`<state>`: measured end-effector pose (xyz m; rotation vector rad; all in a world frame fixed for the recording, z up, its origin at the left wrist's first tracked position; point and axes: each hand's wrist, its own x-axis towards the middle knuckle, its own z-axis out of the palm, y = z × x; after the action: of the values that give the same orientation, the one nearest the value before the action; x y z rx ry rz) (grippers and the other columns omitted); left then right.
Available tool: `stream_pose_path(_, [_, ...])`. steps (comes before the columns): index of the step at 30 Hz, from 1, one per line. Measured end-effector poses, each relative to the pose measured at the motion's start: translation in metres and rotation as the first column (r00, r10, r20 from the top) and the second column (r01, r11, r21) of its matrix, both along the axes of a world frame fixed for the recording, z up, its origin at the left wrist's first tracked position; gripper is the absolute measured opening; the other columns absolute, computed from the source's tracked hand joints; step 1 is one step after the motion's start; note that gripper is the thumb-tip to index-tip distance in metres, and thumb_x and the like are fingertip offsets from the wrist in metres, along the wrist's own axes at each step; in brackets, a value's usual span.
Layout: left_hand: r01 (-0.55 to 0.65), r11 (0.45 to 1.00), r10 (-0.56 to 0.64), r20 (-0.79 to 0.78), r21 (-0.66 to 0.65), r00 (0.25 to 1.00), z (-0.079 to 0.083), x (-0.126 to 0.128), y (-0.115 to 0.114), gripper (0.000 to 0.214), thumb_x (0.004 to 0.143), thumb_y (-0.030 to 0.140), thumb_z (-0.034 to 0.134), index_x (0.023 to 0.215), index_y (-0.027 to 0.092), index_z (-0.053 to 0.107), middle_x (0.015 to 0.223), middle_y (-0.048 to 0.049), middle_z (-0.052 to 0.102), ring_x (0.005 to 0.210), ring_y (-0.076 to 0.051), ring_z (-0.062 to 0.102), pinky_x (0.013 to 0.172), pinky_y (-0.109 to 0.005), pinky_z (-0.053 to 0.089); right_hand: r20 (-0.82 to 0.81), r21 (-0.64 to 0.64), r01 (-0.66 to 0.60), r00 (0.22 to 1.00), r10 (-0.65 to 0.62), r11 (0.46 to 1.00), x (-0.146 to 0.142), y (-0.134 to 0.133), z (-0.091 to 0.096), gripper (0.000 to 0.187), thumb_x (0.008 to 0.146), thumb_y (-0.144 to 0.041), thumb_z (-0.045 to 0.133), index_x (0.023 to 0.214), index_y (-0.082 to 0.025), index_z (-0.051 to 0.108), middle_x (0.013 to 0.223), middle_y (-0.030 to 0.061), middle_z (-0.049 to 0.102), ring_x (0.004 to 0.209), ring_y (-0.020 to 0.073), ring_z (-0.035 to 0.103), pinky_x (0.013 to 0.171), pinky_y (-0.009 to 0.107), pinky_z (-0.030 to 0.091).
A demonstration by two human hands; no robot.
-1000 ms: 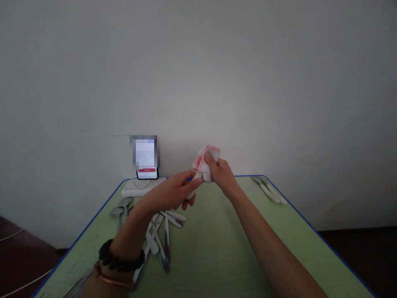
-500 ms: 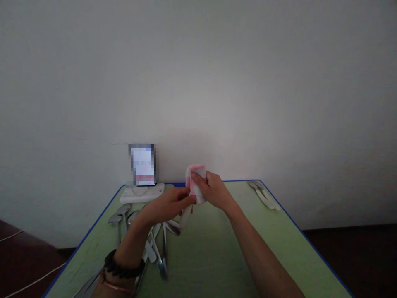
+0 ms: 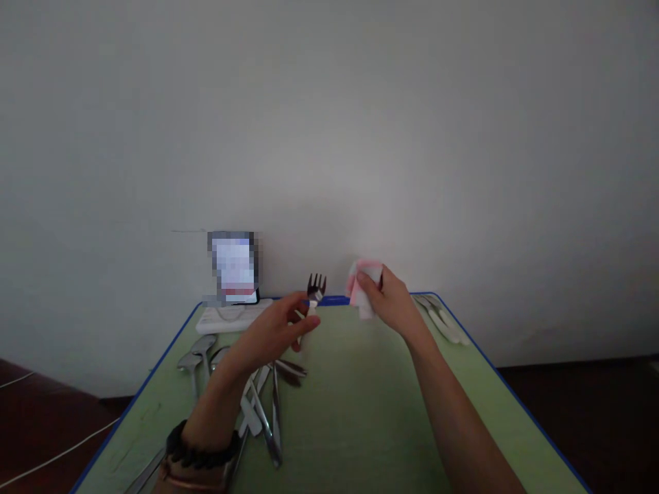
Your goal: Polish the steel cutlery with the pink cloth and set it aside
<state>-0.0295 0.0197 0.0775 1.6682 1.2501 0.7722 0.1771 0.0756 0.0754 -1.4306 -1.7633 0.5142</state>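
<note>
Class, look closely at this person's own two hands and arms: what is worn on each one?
The left hand is ungloved, with a chunky, knobbly black bracelet behind it and, nearer the elbow, a thin copper-coloured bangle. The right hand is ungloved too, with no bracelet showing. No sleeves are visible.

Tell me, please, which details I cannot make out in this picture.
Head view: handle of the fork, partly covered by the left grip.
Head view: part of the cloth, covered by the right grip.
Head view: phone screen, hidden by pixelation.
Head view: lower-left cutlery, cut off by the bottom edge.
</note>
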Motion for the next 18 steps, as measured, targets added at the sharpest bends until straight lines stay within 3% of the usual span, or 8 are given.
stream_pose_path(2, [0.001,1.000,0.002,0.121,-0.025,0.993,0.000,0.000,-0.001,0.065,0.075,0.033,0.056,0.131,0.027,0.026,0.077,0.0038,0.052,0.055,-0.009,0.056,0.045,-0.019,0.046,-0.094,-0.049,-0.029,0.995,0.024,0.998,-0.002,0.001,-0.001,0.038,0.078,-0.048,0.049,0.095,-0.015,0.053,0.077,0.0069,0.063,0.063,0.0164,0.057,0.055,0.026,0.040])
stream_pose_path(4, [0.037,0.998,-0.028,0.172,-0.050,0.985,0.000,0.001,-0.002,0.073,0.073,0.030,0.059,0.133,0.031,0.019,0.078,0.0041,0.052,0.056,-0.009,0.058,0.045,-0.020,0.048,-0.192,-0.072,-0.075,0.980,0.060,0.995,-0.005,0.002,-0.001,0.038,0.077,-0.048,0.050,0.094,-0.014,0.053,0.078,0.0070,0.063,0.064,0.0156,0.057,0.055,0.026,0.042])
stream_pose_path(7, [0.020,0.997,-0.005,0.192,-0.076,0.981,-0.001,0.002,0.000,0.055,0.073,0.031,0.059,0.122,0.026,0.035,0.074,0.0035,0.054,0.055,-0.010,0.059,0.045,-0.020,0.049,-0.282,-0.114,-0.228,0.941,0.189,0.967,-0.007,0.001,0.002,0.033,0.076,-0.043,0.052,0.091,-0.014,0.057,0.079,0.0060,0.064,0.066,0.0152,0.057,0.058,0.026,0.043])
stream_pose_path(11, [-0.151,0.988,0.153,0.190,-0.025,0.970,0.001,0.000,0.003,0.031,0.079,0.042,0.048,0.099,0.019,0.051,0.069,0.0002,0.061,0.051,-0.011,0.057,0.038,-0.019,0.045,-0.440,-0.182,-0.486,0.818,0.371,0.855,-0.005,-0.004,0.009,0.026,0.076,-0.030,0.052,0.097,-0.016,0.059,0.081,0.0030,0.065,0.071,0.0151,0.059,0.063,0.027,0.043])
stream_pose_path(14, [-0.296,0.947,0.289,0.071,0.123,0.955,0.011,-0.003,0.000,0.030,0.079,0.044,0.048,0.088,0.017,0.058,0.072,-0.0021,0.063,0.057,-0.013,0.058,0.040,-0.019,0.044,-0.513,-0.207,-0.591,0.744,0.428,0.780,-0.006,-0.007,0.014,0.022,0.075,-0.022,0.049,0.093,-0.017,0.059,0.079,0.0020,0.066,0.068,0.0146,0.059,0.062,0.027,0.044])
stream_pose_path(16, [-0.324,0.904,0.339,-0.005,0.279,0.941,0.019,-0.003,-0.004,0.029,0.076,0.044,0.053,0.077,0.017,0.063,0.078,-0.0033,0.064,0.069,-0.014,0.059,0.051,-0.020,0.046,-0.547,-0.216,-0.628,0.712,0.440,0.748,-0.007,-0.009,0.015,0.019,0.075,-0.021,0.046,0.088,-0.017,0.060,0.077,0.0018,0.065,0.062,0.0135,0.057,0.056,0.026,0.043])
stream_pose_path(18, [-0.324,0.884,0.358,-0.041,0.338,0.933,0.026,-0.003,-0.008,0.028,0.076,0.043,0.054,0.074,0.017,0.065,0.077,-0.0024,0.064,0.072,-0.014,0.059,0.059,-0.020,0.046,-0.585,-0.211,-0.647,0.684,0.435,0.733,-0.008,-0.010,0.015,0.020,0.075,-0.021,0.042,0.085,-0.017,0.059,0.078,0.0024,0.065,0.059,0.0129,0.056,0.050,0.024,0.041])
